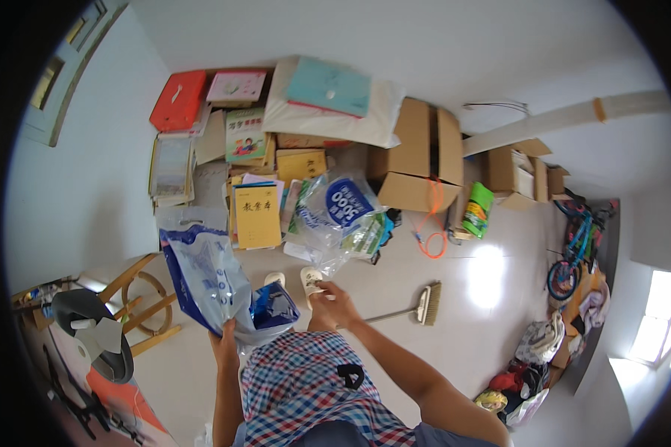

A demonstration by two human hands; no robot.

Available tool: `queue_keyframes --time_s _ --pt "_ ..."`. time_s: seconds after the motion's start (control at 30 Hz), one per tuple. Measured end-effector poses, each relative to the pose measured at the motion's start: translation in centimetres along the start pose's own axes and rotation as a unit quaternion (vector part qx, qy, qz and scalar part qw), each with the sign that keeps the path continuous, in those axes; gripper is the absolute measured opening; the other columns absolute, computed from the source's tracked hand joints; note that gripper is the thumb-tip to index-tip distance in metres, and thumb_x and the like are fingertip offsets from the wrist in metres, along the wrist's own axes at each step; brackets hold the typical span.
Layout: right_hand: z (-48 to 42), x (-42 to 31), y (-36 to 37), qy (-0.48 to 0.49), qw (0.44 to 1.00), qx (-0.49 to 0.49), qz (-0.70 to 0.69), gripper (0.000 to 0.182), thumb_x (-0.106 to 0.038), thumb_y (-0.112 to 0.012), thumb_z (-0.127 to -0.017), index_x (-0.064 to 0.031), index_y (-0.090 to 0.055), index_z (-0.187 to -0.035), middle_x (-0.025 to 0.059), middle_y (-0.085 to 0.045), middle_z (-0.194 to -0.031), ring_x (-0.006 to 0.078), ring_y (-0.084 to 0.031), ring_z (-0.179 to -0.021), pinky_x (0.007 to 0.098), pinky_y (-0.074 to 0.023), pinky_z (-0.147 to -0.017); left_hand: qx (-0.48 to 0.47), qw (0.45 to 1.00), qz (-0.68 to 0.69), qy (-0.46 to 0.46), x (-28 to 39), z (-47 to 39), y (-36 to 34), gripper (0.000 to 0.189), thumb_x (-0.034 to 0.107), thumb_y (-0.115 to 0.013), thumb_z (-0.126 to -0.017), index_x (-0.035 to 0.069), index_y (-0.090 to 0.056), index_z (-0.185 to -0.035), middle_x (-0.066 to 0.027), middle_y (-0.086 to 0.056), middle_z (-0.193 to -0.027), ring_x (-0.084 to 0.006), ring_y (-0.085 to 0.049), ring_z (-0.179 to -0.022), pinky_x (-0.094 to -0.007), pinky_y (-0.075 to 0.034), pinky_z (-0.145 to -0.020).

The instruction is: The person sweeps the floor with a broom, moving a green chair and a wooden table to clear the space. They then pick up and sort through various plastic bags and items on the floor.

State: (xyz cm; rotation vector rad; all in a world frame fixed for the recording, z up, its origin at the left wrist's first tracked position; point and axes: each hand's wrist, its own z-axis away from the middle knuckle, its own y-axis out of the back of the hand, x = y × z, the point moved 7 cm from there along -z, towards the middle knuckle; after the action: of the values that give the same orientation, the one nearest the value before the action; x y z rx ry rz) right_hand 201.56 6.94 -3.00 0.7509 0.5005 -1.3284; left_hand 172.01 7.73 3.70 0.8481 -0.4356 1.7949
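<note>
My left hand grips the lower edge of a large clear plastic bag with blue print, held up at the left of my body. A dark blue package shows at the bag's opening, by my lap. To the right of it, my right hand hangs over my legs with its fingers bent; whether it holds something thin cannot be told. Beyond my slippers lies a crumpled clear plastic bag with a round blue print, beside stacked yellow notebooks.
A broom lies on the floor at my right. Cardboard boxes, a red case, books and a teal folder line the wall. An orange cord, a green packet, a bicycle and a wooden frame stand about.
</note>
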Motion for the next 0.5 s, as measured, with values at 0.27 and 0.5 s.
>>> queue_keyframes --time_s 0.27,0.5 --pt "-22.1 22.0 6.1 -0.088 0.968 0.075 0.222 0.055 -0.030 -0.065 -0.067 -0.0169 -0.046 -0.117 0.0209 -0.050 -0.110 0.0342 -0.046 -0.104 0.0377 -0.0373 -0.088 0.245 0.960 0.131 0.039 -8.4 -4.8 2.3 0.059 0.023 -0.059 -0.069 -0.005 -0.034 -0.115 -0.0134 -0.043 -0.111 -0.0247 -0.045 -0.100 -0.0347 -0.037 -0.087" --pt "-32.2 28.8 4.9 -0.192 0.974 0.112 0.046 0.041 -0.026 -0.063 -0.068 -0.0168 -0.057 -0.107 0.0153 -0.052 -0.112 0.0292 -0.047 -0.106 0.0327 -0.0345 -0.091 0.272 0.953 0.121 0.050 -13.8 -7.1 2.0 0.064 0.023 -0.060 -0.068 -0.004 -0.030 -0.118 -0.0150 -0.041 -0.113 -0.0261 -0.044 -0.102 -0.0349 -0.035 -0.089"
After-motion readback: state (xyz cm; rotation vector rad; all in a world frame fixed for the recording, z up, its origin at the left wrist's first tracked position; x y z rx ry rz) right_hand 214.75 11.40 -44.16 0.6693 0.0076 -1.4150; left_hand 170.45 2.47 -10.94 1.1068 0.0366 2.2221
